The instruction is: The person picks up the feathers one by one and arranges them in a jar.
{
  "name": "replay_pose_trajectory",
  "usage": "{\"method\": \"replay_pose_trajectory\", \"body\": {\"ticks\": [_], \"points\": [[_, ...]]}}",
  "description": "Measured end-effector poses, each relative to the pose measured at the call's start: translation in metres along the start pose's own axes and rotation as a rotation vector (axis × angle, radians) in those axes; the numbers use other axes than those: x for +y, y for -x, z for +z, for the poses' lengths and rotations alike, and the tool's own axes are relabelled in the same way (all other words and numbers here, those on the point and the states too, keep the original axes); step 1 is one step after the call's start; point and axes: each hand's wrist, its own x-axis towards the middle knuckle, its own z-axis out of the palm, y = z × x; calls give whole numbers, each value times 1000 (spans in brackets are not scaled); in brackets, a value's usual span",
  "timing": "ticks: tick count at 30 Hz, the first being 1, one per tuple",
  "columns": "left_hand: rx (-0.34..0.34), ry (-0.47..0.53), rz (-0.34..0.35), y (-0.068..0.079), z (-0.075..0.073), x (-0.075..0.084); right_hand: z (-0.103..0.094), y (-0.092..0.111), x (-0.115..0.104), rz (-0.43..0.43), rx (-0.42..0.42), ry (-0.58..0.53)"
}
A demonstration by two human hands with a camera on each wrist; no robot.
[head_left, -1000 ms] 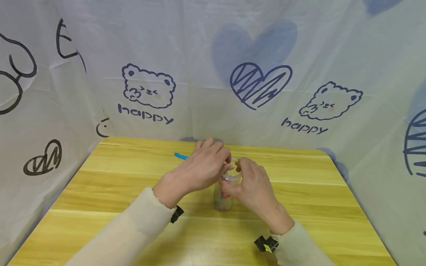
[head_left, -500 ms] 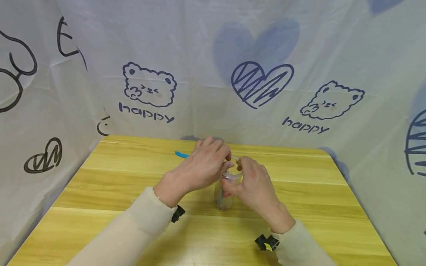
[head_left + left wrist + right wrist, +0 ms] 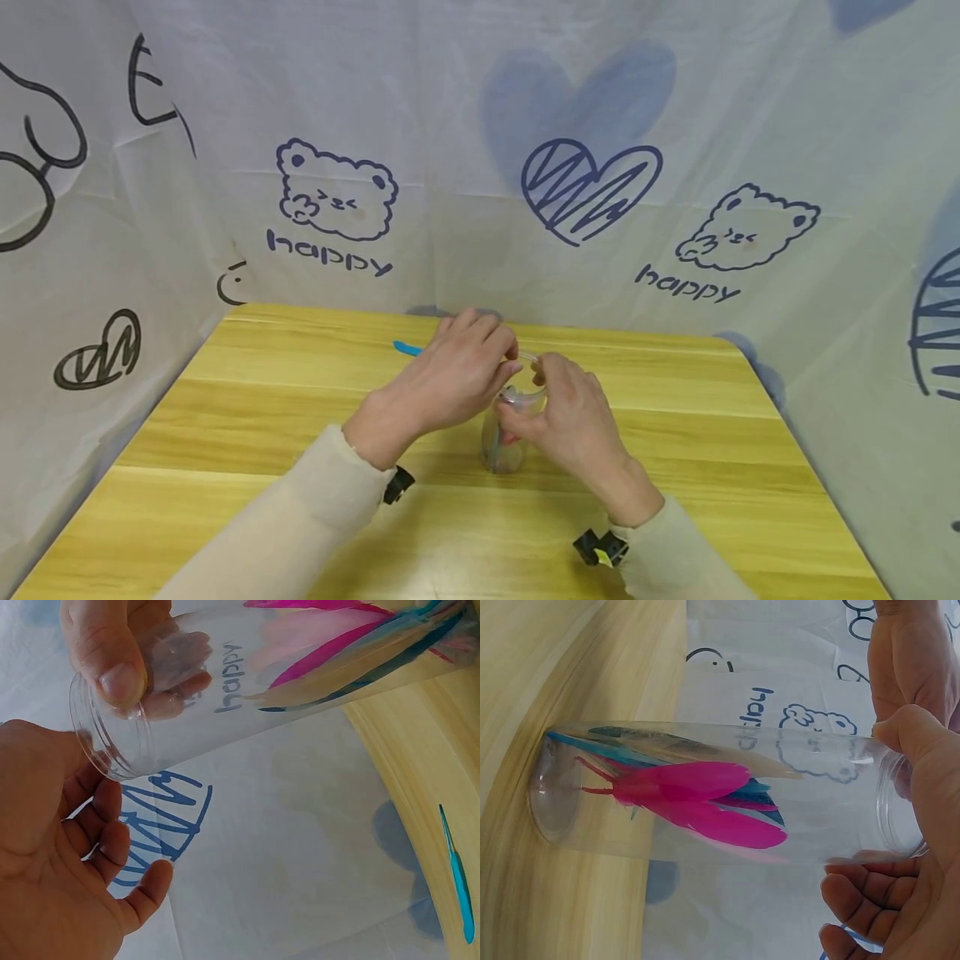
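A clear plastic jar (image 3: 501, 457) with a threaded open mouth stands before me, its base by the tabletop. Inside lie several feathers: magenta ones (image 3: 712, 776), a blue one (image 3: 607, 748) and a tan one. My right hand (image 3: 581, 421) grips the jar's neck, thumb on the near side and fingers behind. My left hand (image 3: 457, 375) is bent over the mouth; its thumb and forefinger appear to pinch the rim, though the exact contact is partly hidden. Its other fingers (image 3: 154, 889) are loosely curled outside the jar.
A slim blue feather (image 3: 408, 348) lies on the wooden table (image 3: 285, 400), left of the jar and partly behind my left hand in the head view. White sheets (image 3: 450, 233) with drawn bears and hearts hang behind and beside the table.
Both hands stay at the jar's mouth with almost no movement. My left thumb and fingertips shift very slightly at the rim.
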Motion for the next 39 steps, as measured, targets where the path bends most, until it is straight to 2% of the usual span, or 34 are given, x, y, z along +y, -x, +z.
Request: {"method": "replay_pose_trajectory", "body": {"ticks": [4, 7, 11, 16, 20, 29, 34, 39], "points": [[40, 12, -4, 2, 3, -8, 0, 1, 0, -2, -2, 3], [61, 2, -46, 5, 5, -18, 0, 2, 0, 7, -10, -7], [76, -14, -157, 10, 11, -36, 0, 2, -1, 26, -23, -22], [48, -13, -320, 19, 25, -59, -1, 2, -3, 44, -32, -31], [-8, -2, -396, 28, 40, -72, -1, 2, -4, 64, -42, -38], [-192, 12, -479, 46, 77, -95, -2, 1, -5, 80, -57, -29], [-303, 17, -502, 49, 92, -98, -2, 1, -5, 87, -61, -23], [-408, 20, -489, 47, 105, -94, -3, 0, -4, 101, -67, -23]]}}
